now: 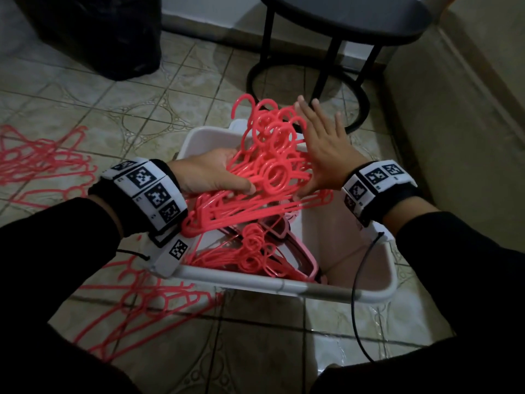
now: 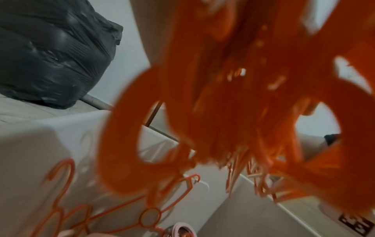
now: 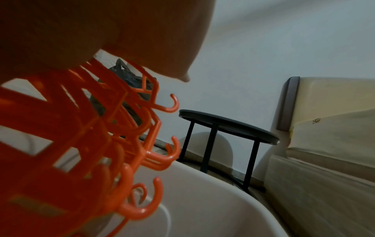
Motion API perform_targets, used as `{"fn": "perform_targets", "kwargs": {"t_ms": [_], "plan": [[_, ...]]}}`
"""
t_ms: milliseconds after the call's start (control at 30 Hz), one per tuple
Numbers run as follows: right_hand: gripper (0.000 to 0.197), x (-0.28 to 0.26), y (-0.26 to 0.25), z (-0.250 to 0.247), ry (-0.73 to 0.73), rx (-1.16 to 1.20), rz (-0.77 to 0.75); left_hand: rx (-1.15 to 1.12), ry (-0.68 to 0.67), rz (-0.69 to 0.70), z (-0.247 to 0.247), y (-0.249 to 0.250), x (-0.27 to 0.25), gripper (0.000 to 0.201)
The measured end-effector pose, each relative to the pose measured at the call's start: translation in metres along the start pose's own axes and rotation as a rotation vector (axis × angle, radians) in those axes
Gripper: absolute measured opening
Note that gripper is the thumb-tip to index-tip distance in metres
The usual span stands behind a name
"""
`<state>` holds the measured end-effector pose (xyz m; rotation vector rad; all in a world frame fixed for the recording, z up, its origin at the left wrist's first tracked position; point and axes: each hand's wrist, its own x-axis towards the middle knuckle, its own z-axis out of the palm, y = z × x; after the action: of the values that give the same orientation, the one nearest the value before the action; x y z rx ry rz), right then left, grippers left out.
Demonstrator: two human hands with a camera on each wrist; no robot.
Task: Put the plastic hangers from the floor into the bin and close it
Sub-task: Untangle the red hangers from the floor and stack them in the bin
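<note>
A white plastic bin point(image 1: 326, 291) stands on the tiled floor below me, with several coral-red hangers point(image 1: 250, 257) lying in it. My left hand point(image 1: 216, 174) grips a thick bundle of red hangers point(image 1: 272, 155) over the bin's far half, thumb on top. My right hand point(image 1: 324, 143) lies flat with straight fingers against the bundle's right side. In the left wrist view the bundle point(image 2: 223, 96) fills the frame, blurred, above the bin's wall point(image 2: 50, 144). In the right wrist view the hooks point(image 3: 158, 160) hang over the bin's rim point(image 3: 213, 192).
More red hangers lie on the floor at the left point(image 1: 42, 163) and at the bin's near left point(image 1: 147, 305). A black round side table point(image 1: 341, 21) stands behind the bin, a black bag point(image 1: 99, 32) at the back left, a beige sofa point(image 1: 468, 109) on the right.
</note>
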<state>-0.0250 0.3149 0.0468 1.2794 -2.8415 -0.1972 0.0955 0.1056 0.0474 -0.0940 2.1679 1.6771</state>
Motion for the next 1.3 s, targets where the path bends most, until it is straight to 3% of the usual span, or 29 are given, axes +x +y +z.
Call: {"fn": "perform_targets", "kwargs": {"t_ms": [233,367,467,567,700,767,900,1000,1067,1300], "plan": [[0.139,0.003,0.004,-0.006,0.068,-0.090,-0.143,-0.127,-0.119,-0.041,0.001,-0.001,0.000,0.020],[0.096,0.002,0.002,-0.010,0.025,0.171,-0.158,-0.133,-0.142,-0.057,0.004,-0.005,-0.001,0.024],[0.074,-0.001,-0.003,-0.010,-0.014,0.366,-0.088,-0.100,-0.172,-0.045,0.003,-0.007,0.000,0.028],[0.069,0.000,-0.006,-0.008,-0.103,0.433,-0.010,-0.034,-0.186,-0.052,0.000,-0.007,-0.001,0.028],[0.042,-0.002,-0.007,-0.005,-0.232,0.456,0.054,0.044,-0.202,-0.101,-0.003,-0.009,0.004,0.053],[0.033,-0.004,-0.006,-0.006,-0.242,0.471,0.070,0.085,-0.148,-0.090,-0.003,-0.005,0.004,0.059],[0.028,-0.006,-0.003,-0.012,-0.240,0.466,0.079,0.302,-0.058,0.005,-0.004,0.006,0.004,0.067],[0.031,-0.008,-0.001,-0.015,-0.222,0.469,0.074,0.324,-0.020,0.054,-0.004,0.008,0.005,0.047],[0.037,-0.008,-0.001,-0.016,-0.223,0.450,0.069,0.318,-0.021,0.075,-0.001,0.008,0.004,0.051],[0.049,-0.013,-0.002,-0.018,-0.670,0.761,0.042,0.462,-0.044,0.080,0.005,0.006,0.001,0.075]]}}
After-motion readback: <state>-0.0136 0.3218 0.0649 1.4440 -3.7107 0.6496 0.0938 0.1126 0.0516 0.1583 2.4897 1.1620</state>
